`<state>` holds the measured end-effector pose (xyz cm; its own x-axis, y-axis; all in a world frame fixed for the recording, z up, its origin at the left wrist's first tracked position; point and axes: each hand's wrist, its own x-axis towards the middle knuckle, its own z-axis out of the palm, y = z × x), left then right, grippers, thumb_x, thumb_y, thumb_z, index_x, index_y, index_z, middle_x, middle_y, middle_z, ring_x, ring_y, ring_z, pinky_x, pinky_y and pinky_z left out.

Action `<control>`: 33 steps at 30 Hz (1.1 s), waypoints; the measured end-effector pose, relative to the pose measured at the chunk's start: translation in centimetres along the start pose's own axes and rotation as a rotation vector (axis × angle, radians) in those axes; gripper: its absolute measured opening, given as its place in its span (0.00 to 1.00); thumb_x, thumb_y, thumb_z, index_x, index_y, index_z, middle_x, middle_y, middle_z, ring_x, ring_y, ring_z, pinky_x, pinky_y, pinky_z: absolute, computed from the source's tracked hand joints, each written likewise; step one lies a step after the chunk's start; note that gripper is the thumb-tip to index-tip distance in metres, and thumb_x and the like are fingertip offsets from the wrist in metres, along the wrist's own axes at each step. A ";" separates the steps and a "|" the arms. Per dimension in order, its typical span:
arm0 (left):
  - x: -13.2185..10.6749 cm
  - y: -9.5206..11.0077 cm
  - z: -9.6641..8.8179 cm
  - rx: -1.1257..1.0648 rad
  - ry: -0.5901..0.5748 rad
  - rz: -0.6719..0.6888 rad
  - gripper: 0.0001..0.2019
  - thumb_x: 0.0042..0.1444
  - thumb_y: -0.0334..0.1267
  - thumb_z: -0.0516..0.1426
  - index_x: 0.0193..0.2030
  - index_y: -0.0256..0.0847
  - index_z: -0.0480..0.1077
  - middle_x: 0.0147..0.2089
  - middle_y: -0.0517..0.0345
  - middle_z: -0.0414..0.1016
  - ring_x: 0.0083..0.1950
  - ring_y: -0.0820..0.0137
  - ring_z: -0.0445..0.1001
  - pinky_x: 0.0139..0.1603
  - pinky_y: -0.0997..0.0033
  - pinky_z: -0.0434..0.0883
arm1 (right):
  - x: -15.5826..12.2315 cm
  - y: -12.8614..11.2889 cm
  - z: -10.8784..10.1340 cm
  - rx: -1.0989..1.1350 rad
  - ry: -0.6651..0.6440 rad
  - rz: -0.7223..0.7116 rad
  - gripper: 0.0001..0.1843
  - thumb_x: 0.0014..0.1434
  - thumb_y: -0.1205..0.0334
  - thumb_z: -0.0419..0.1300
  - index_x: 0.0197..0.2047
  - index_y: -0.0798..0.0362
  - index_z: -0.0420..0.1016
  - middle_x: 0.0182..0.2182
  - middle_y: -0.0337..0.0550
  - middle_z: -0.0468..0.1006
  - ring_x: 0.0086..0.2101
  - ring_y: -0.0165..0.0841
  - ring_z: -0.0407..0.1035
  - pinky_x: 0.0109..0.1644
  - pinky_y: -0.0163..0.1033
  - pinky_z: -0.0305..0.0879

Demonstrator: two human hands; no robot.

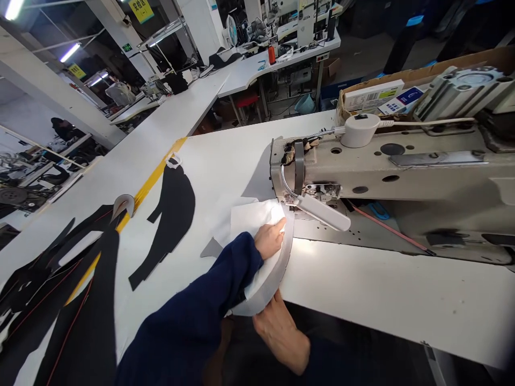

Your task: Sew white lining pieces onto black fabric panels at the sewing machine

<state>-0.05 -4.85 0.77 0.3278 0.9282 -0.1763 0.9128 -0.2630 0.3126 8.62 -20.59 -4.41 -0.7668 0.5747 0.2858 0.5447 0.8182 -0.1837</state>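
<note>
A white fabric piece with a curved grey strip along its edge lies at the sewing machine, its far end under the lit needle area. On top of the white fabric, close to the needle, rests my left hand, its fingers laid forward and pressing down. My right hand grips the near edge of the grey strip at the table's front, with part of its fingers hidden under the fabric. A small white lamp shines on the needle area.
Black cut pieces lie left on the white table, more with red lines farther left. A grey scrap is beside my left sleeve. Behind the machine stands a cardboard box. A red-handled tool lies under the machine arm.
</note>
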 end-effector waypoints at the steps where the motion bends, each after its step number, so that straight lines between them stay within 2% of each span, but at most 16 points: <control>1: 0.3 -0.1 -0.3 0.006 0.002 -0.007 0.24 0.60 0.35 0.45 0.64 0.36 0.55 0.41 0.50 0.76 0.43 0.64 0.73 0.46 0.68 0.67 | 0.2 0.2 -0.5 -0.015 0.004 0.012 0.26 0.55 0.70 0.54 0.58 0.63 0.63 0.54 0.62 0.66 0.55 0.54 0.57 0.57 0.66 0.49; 4: -0.3 0.0 -1.6 0.059 0.004 -0.032 0.24 0.61 0.37 0.44 0.65 0.43 0.52 0.45 0.53 0.74 0.44 0.65 0.72 0.46 0.69 0.67 | 0.4 0.4 -1.4 -0.052 0.017 0.053 0.27 0.57 0.65 0.54 0.60 0.61 0.61 0.57 0.62 0.62 0.57 0.57 0.53 0.58 0.70 0.45; 8: -5.2 1.5 -3.0 0.240 -0.102 -0.026 0.24 0.60 0.44 0.47 0.63 0.56 0.52 0.47 0.55 0.66 0.38 0.66 0.72 0.36 0.70 0.68 | 0.0 0.0 -0.6 -0.071 0.027 0.058 0.27 0.56 0.66 0.55 0.59 0.62 0.62 0.57 0.61 0.63 0.57 0.55 0.53 0.60 0.65 0.47; 11: -8.9 2.8 -2.8 0.348 -0.207 -0.071 0.24 0.60 0.43 0.47 0.64 0.56 0.51 0.46 0.53 0.63 0.33 0.67 0.72 0.30 0.70 0.66 | -0.4 -0.8 1.0 -0.062 0.021 0.065 0.25 0.54 0.73 0.53 0.56 0.66 0.64 0.52 0.60 0.68 0.54 0.49 0.59 0.59 0.56 0.55; 13: -10.0 3.2 -2.0 0.382 -0.261 -0.116 0.25 0.61 0.39 0.44 0.66 0.55 0.47 0.44 0.53 0.63 0.31 0.67 0.71 0.29 0.70 0.65 | -0.6 -1.2 1.7 -0.024 0.012 0.069 0.24 0.53 0.75 0.52 0.55 0.65 0.66 0.49 0.58 0.71 0.52 0.45 0.62 0.57 0.52 0.59; 17: -9.5 2.9 -0.6 0.356 -0.299 -0.082 0.25 0.62 0.36 0.42 0.65 0.55 0.49 0.43 0.54 0.65 0.31 0.68 0.70 0.30 0.70 0.65 | -0.8 -1.6 1.8 0.008 -0.003 0.043 0.22 0.54 0.75 0.50 0.53 0.62 0.68 0.48 0.56 0.72 0.52 0.44 0.62 0.56 0.51 0.60; 22: -8.0 2.4 -0.7 0.283 -0.255 -0.057 0.21 0.62 0.36 0.41 0.59 0.55 0.60 0.40 0.55 0.65 0.28 0.70 0.68 0.29 0.70 0.63 | -0.5 -1.8 0.7 -0.004 -0.010 0.062 0.19 0.58 0.69 0.50 0.53 0.56 0.69 0.51 0.55 0.70 0.54 0.46 0.60 0.57 0.55 0.58; 25: -7.2 2.4 -1.1 0.258 -0.220 -0.063 0.20 0.62 0.36 0.42 0.57 0.55 0.62 0.39 0.56 0.65 0.28 0.71 0.67 0.30 0.70 0.63 | 0.1 -1.7 0.4 -0.040 -0.030 0.063 0.21 0.59 0.61 0.55 0.54 0.63 0.67 0.52 0.61 0.67 0.53 0.50 0.59 0.56 0.58 0.57; 30: -5.4 2.4 -1.2 0.277 -0.189 -0.080 0.20 0.62 0.36 0.43 0.58 0.56 0.63 0.39 0.55 0.66 0.32 0.70 0.68 0.33 0.70 0.65 | 0.9 -1.1 1.0 -0.061 -0.005 0.087 0.36 0.56 0.42 0.56 0.52 0.69 0.67 0.50 0.66 0.68 0.51 0.52 0.60 0.55 0.58 0.58; 33: -4.2 2.2 -1.0 0.285 -0.165 -0.074 0.20 0.61 0.35 0.43 0.57 0.55 0.64 0.39 0.55 0.67 0.32 0.69 0.68 0.34 0.70 0.65 | 1.4 -0.7 1.3 -0.058 0.035 0.082 0.36 0.55 0.41 0.56 0.49 0.70 0.69 0.46 0.65 0.71 0.50 0.51 0.62 0.55 0.57 0.58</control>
<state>0.31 -9.05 3.15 0.2721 0.8984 -0.3447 0.9593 -0.2814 0.0240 6.74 -20.39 -5.11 -0.7070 0.6380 0.3053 0.6248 0.7656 -0.1530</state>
